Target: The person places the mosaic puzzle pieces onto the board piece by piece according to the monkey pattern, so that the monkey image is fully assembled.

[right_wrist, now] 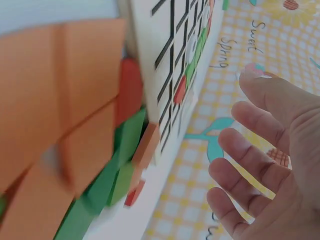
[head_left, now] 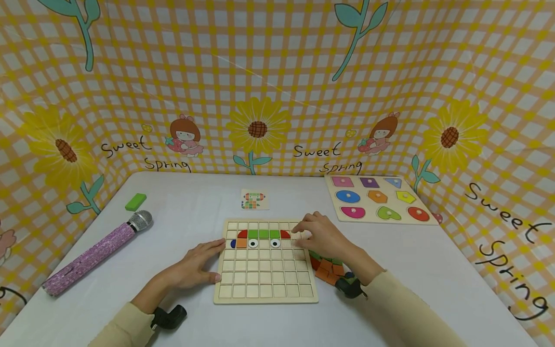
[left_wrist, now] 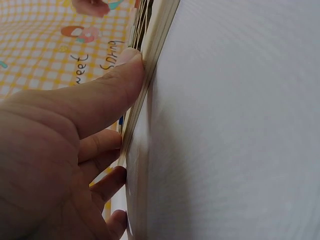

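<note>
A wooden grid board lies on the table between the hands. Along its upper rows sit red quarter pieces, green squares, an orange square, a blue piece and two white eye pieces. My left hand touches the board's left edge, thumb and fingertips against its side. Over the upper right corner hovers my right hand, fingers loosely bent and apart with nothing between them. Below it, loose orange, green and red pieces are heaped beside the board's right edge.
Behind the board lies a small pattern card. A shape puzzle board with knobbed pieces is at the back right. To the left are a glittery pink microphone and a green block. A checked cloth backs the table.
</note>
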Demonstrator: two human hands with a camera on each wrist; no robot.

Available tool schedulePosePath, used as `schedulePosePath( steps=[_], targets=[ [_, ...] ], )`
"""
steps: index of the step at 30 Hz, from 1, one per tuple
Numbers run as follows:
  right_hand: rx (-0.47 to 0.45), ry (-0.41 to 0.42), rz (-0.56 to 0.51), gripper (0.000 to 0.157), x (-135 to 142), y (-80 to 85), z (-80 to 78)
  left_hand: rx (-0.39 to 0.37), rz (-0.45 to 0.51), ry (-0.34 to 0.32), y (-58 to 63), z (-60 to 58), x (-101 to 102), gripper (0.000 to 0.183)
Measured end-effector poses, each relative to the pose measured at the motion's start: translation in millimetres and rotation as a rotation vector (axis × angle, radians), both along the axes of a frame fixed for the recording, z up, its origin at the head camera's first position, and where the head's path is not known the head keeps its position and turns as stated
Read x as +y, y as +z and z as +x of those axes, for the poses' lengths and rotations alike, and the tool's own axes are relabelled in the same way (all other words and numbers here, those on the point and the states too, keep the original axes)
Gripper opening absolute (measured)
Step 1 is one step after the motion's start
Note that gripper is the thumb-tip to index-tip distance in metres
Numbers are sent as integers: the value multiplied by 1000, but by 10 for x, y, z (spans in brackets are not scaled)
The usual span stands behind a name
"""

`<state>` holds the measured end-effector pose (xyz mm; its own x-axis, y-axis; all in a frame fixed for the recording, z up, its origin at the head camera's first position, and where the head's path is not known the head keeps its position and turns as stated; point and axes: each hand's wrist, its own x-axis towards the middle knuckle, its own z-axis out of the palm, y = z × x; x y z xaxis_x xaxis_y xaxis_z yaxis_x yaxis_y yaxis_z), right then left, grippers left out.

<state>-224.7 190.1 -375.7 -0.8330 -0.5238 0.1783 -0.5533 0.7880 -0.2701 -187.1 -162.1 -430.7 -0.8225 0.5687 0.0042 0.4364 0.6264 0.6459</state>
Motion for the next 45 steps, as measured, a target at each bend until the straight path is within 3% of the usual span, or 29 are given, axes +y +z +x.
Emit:
schedulePosePath(
  steps=[5, 14, 20, 28, 36, 45],
  targets=[
    [68, -19, 36, 24, 216, 20, 141, 2, -1, -1, 5, -1, -1, 77],
    [5, -130, 47, 24, 535, -27, 322, 9, 0, -7, -16, -19, -9, 78],
    [3, -143, 63, 25, 671, -108, 363, 9, -8, -7, -9, -20, -11, 78],
    [-10, -149, 65, 26, 630, -165, 267, 0, 5, -4, -3, -10, -6, 78],
    [-21, -134, 126, 26, 482, -195, 71, 3, 2, -3, -24, -7, 1, 79],
    [-9, -127, 186, 27, 413, -237, -47, 10, -5, -5, -16, -15, -9, 79]
  ],
)
